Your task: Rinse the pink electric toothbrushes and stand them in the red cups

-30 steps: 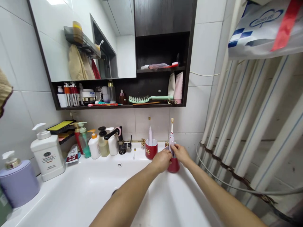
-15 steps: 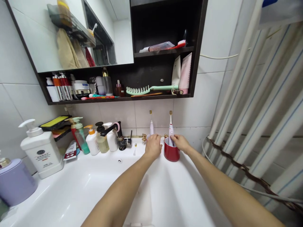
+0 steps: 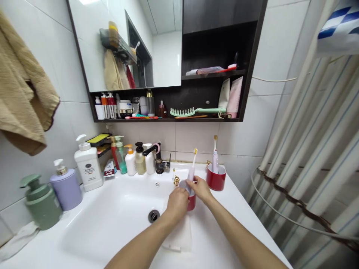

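Note:
My left hand (image 3: 178,201) is closed around the near left side of a red cup (image 3: 192,203) with a gold handle, over the right side of the sink. A white electric toothbrush (image 3: 192,172) with a yellow-tipped head leans up out of this cup. My right hand (image 3: 201,188) pinches its body just above the rim; the fingertips are partly hidden. Beside that hand, a second red cup (image 3: 215,183) stands on the sink's back right ledge. Another white electric toothbrush (image 3: 215,160) is upright in it, untouched.
Behind the white sink (image 3: 112,220) stand a black faucet (image 3: 159,160) and several pump bottles (image 3: 130,162). A dark mirror cabinet (image 3: 204,89) hangs above. A white cloth (image 3: 179,235) lies near my left forearm, and a folded shower curtain (image 3: 305,149) stands at right.
My right hand has left the right cup's toothbrush and now grips the left one. My left hand has brought its cup nearer, over the sink. The view has swung left.

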The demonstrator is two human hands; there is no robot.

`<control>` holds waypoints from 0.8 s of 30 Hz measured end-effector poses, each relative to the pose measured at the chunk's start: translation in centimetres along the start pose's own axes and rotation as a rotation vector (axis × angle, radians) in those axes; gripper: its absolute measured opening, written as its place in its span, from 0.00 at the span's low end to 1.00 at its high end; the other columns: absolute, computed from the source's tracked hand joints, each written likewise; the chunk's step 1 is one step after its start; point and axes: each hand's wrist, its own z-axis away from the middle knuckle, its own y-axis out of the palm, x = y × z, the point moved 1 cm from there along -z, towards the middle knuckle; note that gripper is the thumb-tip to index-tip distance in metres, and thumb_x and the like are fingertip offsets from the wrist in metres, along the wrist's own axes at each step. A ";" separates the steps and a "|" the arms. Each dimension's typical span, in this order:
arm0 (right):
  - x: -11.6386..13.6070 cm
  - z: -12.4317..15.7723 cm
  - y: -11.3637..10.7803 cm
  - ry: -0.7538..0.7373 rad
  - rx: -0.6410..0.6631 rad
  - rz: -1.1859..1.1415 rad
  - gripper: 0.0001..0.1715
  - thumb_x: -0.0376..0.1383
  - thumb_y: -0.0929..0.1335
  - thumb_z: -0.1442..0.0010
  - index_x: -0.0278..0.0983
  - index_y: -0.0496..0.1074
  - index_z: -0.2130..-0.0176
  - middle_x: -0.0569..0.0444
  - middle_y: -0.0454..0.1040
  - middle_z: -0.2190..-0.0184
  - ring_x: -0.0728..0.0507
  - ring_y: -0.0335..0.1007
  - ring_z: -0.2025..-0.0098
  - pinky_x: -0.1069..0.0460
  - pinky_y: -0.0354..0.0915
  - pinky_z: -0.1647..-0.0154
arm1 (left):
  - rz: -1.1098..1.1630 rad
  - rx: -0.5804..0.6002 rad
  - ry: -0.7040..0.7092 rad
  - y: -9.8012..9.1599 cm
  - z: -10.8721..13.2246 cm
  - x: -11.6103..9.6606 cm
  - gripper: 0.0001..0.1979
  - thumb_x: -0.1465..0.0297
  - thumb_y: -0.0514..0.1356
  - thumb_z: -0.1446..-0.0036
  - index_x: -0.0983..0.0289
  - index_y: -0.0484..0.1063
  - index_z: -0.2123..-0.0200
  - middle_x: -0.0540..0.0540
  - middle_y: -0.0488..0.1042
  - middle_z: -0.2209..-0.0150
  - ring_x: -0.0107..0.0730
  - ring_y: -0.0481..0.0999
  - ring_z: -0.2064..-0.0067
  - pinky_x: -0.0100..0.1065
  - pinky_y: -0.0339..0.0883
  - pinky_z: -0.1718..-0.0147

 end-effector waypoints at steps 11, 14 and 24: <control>3.3 3.3 1.1 -0.146 0.052 -0.178 0.11 0.39 0.60 0.54 0.34 0.63 0.73 0.53 0.68 0.74 0.47 0.63 0.70 0.53 0.58 0.69 | 0.329 -0.156 -0.164 2.3 4.8 1.6 0.08 0.78 0.49 0.61 0.64 0.65 0.79 0.55 0.67 0.74 0.35 0.64 0.67 0.33 0.54 0.68; 4.4 3.7 -0.9 -0.149 -0.021 -0.255 0.13 0.42 0.58 0.54 0.35 0.60 0.72 0.53 0.67 0.75 0.46 0.62 0.71 0.54 0.58 0.71 | 0.360 -0.161 -0.129 2.6 5.1 1.9 0.08 0.78 0.49 0.61 0.65 0.66 0.79 0.56 0.67 0.74 0.36 0.63 0.67 0.34 0.54 0.67; 3.8 10.6 1.3 0.186 0.425 -0.734 0.18 0.46 0.54 0.51 0.35 0.58 0.77 0.60 0.60 0.86 0.54 0.54 0.86 0.57 0.55 0.85 | 1.519 -0.254 -0.332 -0.3 2.4 2.1 0.15 0.62 0.47 0.55 0.68 0.62 0.69 0.56 0.68 0.73 0.30 0.68 0.71 0.33 0.58 0.69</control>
